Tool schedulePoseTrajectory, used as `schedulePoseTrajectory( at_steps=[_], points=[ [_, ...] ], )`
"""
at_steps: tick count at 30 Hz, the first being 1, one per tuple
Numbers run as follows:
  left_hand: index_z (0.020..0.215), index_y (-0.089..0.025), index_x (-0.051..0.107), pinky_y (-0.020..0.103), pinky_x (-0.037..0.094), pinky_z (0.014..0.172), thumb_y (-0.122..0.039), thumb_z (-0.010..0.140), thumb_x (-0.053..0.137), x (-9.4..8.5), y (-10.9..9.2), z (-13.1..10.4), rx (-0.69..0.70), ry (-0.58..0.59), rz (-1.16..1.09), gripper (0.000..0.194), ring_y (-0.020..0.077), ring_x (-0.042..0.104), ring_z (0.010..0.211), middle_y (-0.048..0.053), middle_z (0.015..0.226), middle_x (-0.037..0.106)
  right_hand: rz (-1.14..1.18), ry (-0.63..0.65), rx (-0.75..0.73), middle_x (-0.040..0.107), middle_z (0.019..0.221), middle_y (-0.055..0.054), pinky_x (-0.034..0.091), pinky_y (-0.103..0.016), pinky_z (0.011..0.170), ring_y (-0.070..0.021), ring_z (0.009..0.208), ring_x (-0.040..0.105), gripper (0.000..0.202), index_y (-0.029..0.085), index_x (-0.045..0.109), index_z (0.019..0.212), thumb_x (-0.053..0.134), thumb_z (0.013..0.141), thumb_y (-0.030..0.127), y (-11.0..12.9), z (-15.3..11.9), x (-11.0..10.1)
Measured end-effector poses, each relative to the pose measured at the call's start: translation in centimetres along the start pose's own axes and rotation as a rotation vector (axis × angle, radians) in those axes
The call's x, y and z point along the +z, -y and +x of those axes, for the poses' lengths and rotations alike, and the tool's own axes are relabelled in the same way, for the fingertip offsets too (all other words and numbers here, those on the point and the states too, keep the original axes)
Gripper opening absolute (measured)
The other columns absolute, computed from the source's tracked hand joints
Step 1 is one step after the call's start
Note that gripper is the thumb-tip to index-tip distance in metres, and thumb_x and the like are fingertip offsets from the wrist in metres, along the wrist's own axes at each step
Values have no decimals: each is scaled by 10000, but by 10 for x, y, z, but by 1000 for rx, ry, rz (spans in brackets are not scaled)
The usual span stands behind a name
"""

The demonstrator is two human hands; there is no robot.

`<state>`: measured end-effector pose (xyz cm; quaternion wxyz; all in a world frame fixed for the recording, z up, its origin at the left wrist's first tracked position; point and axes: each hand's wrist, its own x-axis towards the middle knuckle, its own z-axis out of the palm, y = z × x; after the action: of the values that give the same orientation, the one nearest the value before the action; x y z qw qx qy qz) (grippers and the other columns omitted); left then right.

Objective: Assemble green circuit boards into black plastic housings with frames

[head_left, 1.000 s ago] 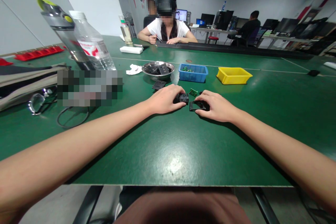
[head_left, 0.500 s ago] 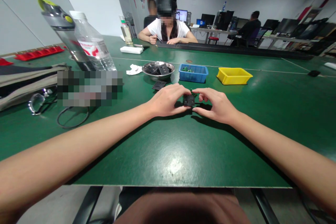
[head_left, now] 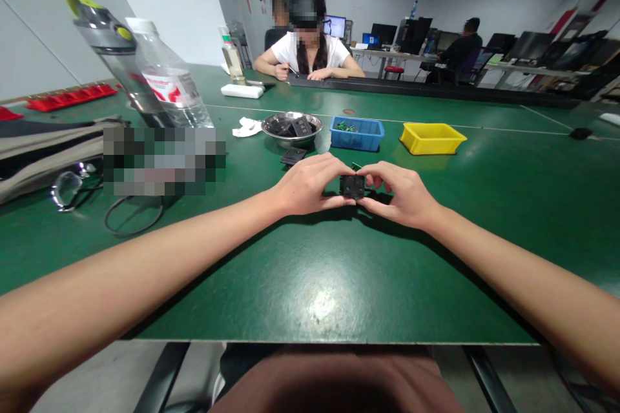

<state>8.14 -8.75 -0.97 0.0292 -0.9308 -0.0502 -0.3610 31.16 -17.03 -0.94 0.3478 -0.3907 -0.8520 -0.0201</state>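
Between my two hands a small black square plastic part (head_left: 352, 186) stands on edge just over the green table. My left hand (head_left: 310, 186) pinches it at the left, thumb below and fingers above. From the other side my right hand (head_left: 394, 192) grips its right edge between thumb and forefinger. A bit of green (head_left: 357, 166) shows just behind its top edge, mostly hidden. Beyond my left hand lies another flat black part (head_left: 293, 155). Behind that, a metal bowl (head_left: 292, 141) holds several black parts.
A blue bin (head_left: 357, 142) with small green pieces and a yellow bin (head_left: 433, 142) stand past my hands. At left are a water bottle (head_left: 169, 80), a grey tumbler (head_left: 116, 58) and a cable loop (head_left: 133, 216). Across the table sits a person (head_left: 310, 55) in white.
My right thumb and forefinger have closed in onto the black part, which now faces me more squarely. My left hand has kept its grip.
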Motion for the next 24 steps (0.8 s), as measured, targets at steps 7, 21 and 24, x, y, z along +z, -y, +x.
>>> schedulePoseTrajectory(
  at_steps=[7,21,24],
  points=[
    [1130,-148,601,357,555,817,-528,948,644,-2,4,0,-9,58,21,424,235,688,940,128,1033,722,32,-31,49,667,867,-28,496,-301,678,-184,725,616,287,221,587,1148,655,894,336,2,-1,3],
    [1059,-150,612,337,542,733,-425,962,583,-4,13,-1,-39,18,100,294,207,665,826,101,940,711,159,7,203,707,911,-19,535,-306,696,-190,790,679,540,253,479,1348,706,863,321,-4,-1,8],
    [1027,-137,608,319,524,691,-420,962,585,-5,16,-3,-54,-6,113,292,193,638,765,90,886,695,154,106,224,708,883,-12,532,-312,735,-186,781,676,525,237,520,1323,728,842,286,-8,-1,10]
  ],
)
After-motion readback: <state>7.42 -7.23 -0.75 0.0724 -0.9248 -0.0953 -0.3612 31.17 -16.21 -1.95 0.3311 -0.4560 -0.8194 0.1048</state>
